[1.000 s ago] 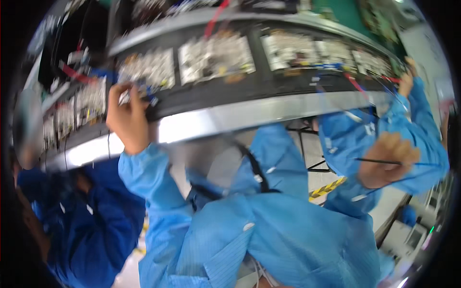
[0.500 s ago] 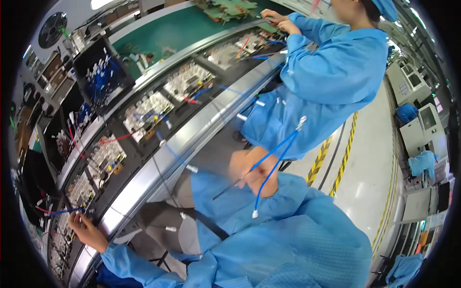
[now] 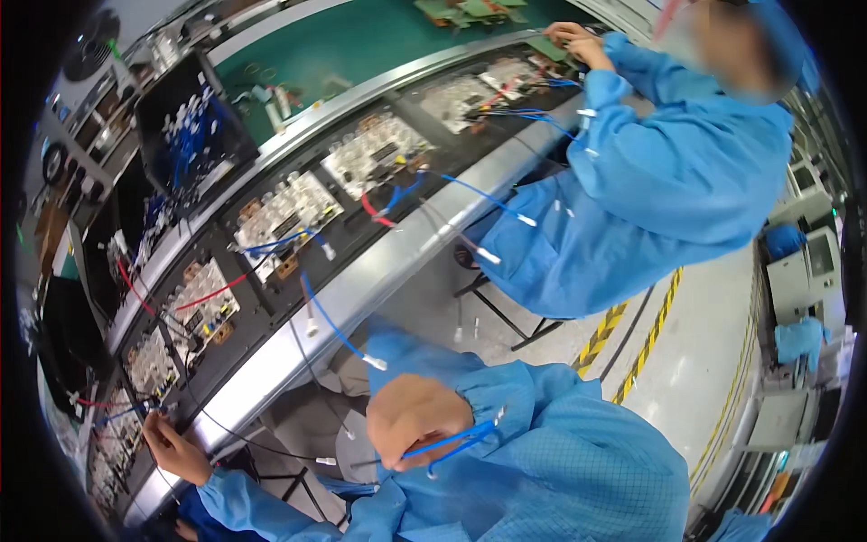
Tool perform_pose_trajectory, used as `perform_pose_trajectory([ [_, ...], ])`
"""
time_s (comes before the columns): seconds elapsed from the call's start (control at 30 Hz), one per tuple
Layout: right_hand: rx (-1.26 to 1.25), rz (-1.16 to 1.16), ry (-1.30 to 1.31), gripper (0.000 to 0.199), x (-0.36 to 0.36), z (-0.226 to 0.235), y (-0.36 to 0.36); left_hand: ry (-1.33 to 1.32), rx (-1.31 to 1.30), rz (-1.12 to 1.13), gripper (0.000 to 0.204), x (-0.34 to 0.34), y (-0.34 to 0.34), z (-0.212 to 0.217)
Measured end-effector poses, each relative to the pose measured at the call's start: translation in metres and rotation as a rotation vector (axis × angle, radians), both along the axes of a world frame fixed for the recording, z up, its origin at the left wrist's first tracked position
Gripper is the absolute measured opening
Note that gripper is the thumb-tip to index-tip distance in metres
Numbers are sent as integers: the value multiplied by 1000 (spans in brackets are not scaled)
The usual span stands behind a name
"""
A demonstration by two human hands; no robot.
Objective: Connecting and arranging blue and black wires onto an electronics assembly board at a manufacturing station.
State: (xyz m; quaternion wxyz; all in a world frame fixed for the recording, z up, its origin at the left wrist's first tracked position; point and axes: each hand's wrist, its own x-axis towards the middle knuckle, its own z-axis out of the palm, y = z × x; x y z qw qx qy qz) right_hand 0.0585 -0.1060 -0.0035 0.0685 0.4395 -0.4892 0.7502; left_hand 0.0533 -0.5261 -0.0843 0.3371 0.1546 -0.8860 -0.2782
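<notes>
My right hand [image 3: 420, 420] is closed around a pair of blue wires [image 3: 452, 444] in front of my body. A dark sheathed end sticks out on one side of the fist, and white-tipped ends stick out on the other. At the left, my left hand [image 3: 178, 452] rests at the rail's edge. Its thumb and fingers come together next to a circuit board [image 3: 153, 369]; what lies between the fingertips is too small to make out. A dark blue wire [image 3: 122, 414] runs close to those fingertips.
Several circuit boards [image 3: 289, 212] sit along a dark line edged by a metal rail [image 3: 361, 271], with wires hanging over it. Black bins [image 3: 194, 126] of wires stand behind. A co-worker [image 3: 668, 172] in blue handles a board at the far right.
My right hand has moved down and left with the blue wires, closer to my body. My left hand stays near the same board. The view has shifted slightly.
</notes>
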Motion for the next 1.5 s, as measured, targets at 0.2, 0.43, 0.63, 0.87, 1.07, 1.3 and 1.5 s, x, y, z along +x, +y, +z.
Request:
perform_pose_trajectory([
  [0.2,-94,212,-125,11,-3,-29,-63,-16,103,23,20,-6,-2,-1],
  [0.43,-177,403,-118,8,-9,-48,-90,42,79,2,14,-18,17,14],
  [0.63,-207,245,-179,17,4,-54,-87,56,97,34,14,-9,12,15],
  [0.87,-175,253,20,5,-3,-47,-90,35,36,-39,14,-13,12,19],
  [1.07,-111,142,64,61,-3,-16,-114,19,30,9,14,-3,12,22],
  [1.3,72,158,69,18,1,-11,-127,37,74,-28,15,-3,5,16],
  [1.5,47,-286,-259,15,9,5,-152,27,68,-55,14,0,-2,13],
])
